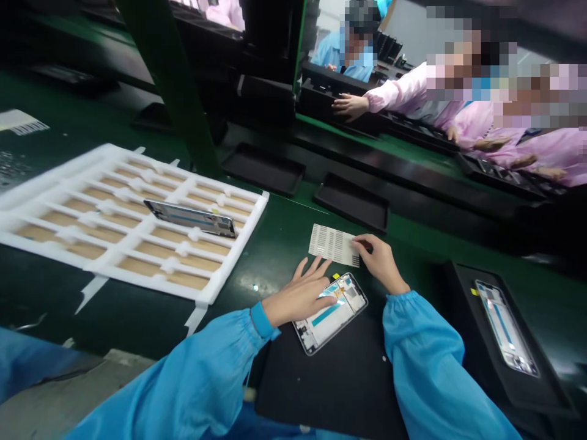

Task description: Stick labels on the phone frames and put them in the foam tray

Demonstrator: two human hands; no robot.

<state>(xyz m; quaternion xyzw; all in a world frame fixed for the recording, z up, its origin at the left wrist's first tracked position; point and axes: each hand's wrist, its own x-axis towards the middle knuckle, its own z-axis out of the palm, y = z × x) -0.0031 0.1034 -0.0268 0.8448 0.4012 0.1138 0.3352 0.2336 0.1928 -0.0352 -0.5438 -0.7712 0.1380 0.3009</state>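
Currently, left hand: mine [305,292], fingers spread, palm down over the frame, gripping nothing; fingertips close to the sheet's lower edge, contact unclear.
Right hand: mine [380,260], thumb and forefinger curled toward each other at the sheet's upper right corner; too small to tell if they have closed on it.
Sheet: off-white thin rectangular sheet with rows of small dark strips [330,243], flat on the dark green glossy table [284,226], just beyond the frame.
Phone frame: silver-edged rectangular phone frame with blue strips inside [326,322], lying slanted on the black flat mat [330,385], partly under my left hand; small bright yellow tab [336,275] at its far edge.
Sheet grip: best done with fingertips only, I'd say; a low, slow pull should spare the thin sheet a crease.
Sheet steadying: left fingertips could pin its near edge, so it doesn't skid on the gloss.
Frame care: keep left palm weight off the insides; pressing could mark them or shift the frame.
Yellow tab: worth keeping clear of my left fingers; looks easy to snag.
Sleeves: blue, loose [426,342]; keep cuffs off the frame.
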